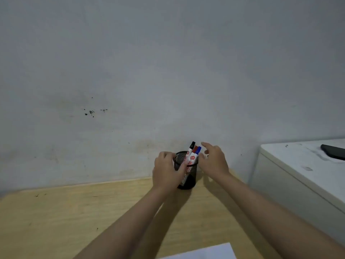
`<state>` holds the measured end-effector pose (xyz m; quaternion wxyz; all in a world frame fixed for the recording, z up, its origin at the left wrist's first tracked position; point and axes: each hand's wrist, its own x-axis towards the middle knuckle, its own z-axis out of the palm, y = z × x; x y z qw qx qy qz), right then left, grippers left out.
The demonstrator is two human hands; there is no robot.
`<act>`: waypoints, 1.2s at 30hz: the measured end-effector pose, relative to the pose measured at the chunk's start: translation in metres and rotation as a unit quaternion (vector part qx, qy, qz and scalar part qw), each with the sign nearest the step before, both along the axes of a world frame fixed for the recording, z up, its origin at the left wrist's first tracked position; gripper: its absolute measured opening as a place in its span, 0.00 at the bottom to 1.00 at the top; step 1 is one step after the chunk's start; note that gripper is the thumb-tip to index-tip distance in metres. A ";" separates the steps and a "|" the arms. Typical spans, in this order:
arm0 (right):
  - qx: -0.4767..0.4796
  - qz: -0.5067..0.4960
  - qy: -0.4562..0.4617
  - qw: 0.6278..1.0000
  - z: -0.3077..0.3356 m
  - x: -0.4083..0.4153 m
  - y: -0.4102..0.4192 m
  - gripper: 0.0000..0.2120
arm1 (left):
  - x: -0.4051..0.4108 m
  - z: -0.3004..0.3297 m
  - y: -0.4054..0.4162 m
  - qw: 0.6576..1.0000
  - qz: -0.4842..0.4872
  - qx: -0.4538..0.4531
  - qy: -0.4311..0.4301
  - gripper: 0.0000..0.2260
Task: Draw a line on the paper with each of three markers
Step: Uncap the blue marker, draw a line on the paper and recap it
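Observation:
A black mesh pen holder (188, 177) stands on the wooden table near the wall. Three markers stick out of it: one with a black cap (192, 146), one red (195, 149), one blue (198, 149). My left hand (167, 170) wraps around the holder's left side. To the right of the markers, my right hand (213, 160) hovers with its fingers spread, holding nothing. A corner of white paper (209, 252) shows at the bottom edge.
The wooden table (74, 217) meets a stained grey wall (149, 71) behind the holder. On the right stands a white cabinet (302, 176) with a dark flat object (334, 151) on top.

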<state>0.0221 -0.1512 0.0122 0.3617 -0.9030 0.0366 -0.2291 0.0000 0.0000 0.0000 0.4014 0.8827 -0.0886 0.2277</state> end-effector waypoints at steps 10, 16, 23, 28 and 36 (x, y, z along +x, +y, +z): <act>0.063 0.007 -0.084 0.994 0.004 0.008 0.006 0.02 | 0.017 -0.007 -0.002 0.999 0.026 -0.021 0.015 0.16; 0.084 0.036 -0.202 0.975 0.035 -0.028 0.008 0.09 | -0.006 0.009 0.007 0.997 -0.020 -0.059 0.040 0.13; 0.158 0.079 -0.305 0.936 0.048 -0.136 0.019 0.13 | -0.098 0.052 0.023 0.921 -0.169 -0.341 0.083 0.03; 0.101 0.141 -0.355 0.919 0.022 -0.205 0.032 0.06 | -0.164 0.064 0.027 0.858 -0.186 -0.467 0.102 0.04; 0.117 0.207 -0.274 0.932 0.004 -0.279 0.052 0.10 | -0.236 0.047 0.042 0.860 -0.115 -0.490 0.082 0.07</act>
